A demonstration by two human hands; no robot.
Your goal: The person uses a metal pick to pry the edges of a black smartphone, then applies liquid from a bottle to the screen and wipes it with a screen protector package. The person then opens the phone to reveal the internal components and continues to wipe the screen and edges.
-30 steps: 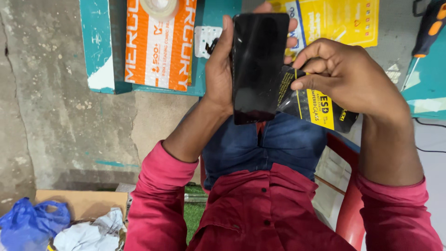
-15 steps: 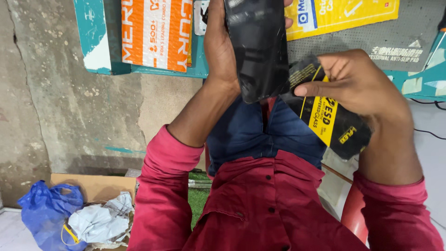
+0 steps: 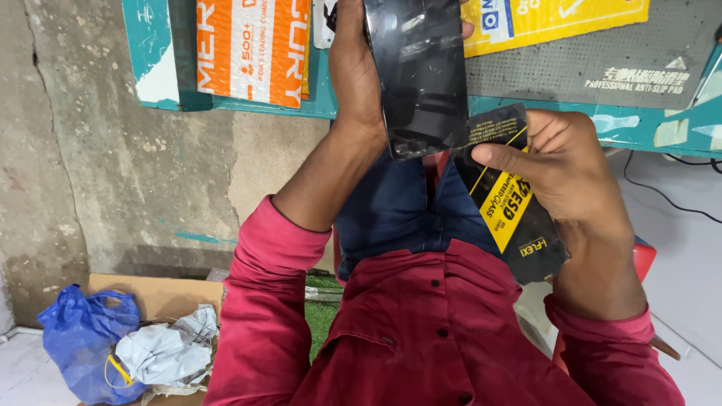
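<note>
A brown cardboard box (image 3: 162,295) holds crumpled grey paper (image 3: 169,349), perhaps plastic. The left hand (image 3: 357,71) grasps a glossy black smartphone (image 3: 423,75); the right hand (image 3: 560,162) pinches a black-and-yellow flat packet (image 3: 515,218), lower than before.

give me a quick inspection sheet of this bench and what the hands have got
surface: teal bench top with a grey anti-slip mat lying on it
job's things: black phone, glossy screen toward the camera; black and yellow packet
clutter: orange and white package and yellow package on the bench
grippers: left hand grips the phone along its edge; right hand pinches the packet just below the phone
cables: black cable runs over the white surface at the right
surroundings: rough concrete wall; cardboard box holding crumpled paper, blue plastic bag beside it; red shirt sleeves and blue jeans in view
</note>
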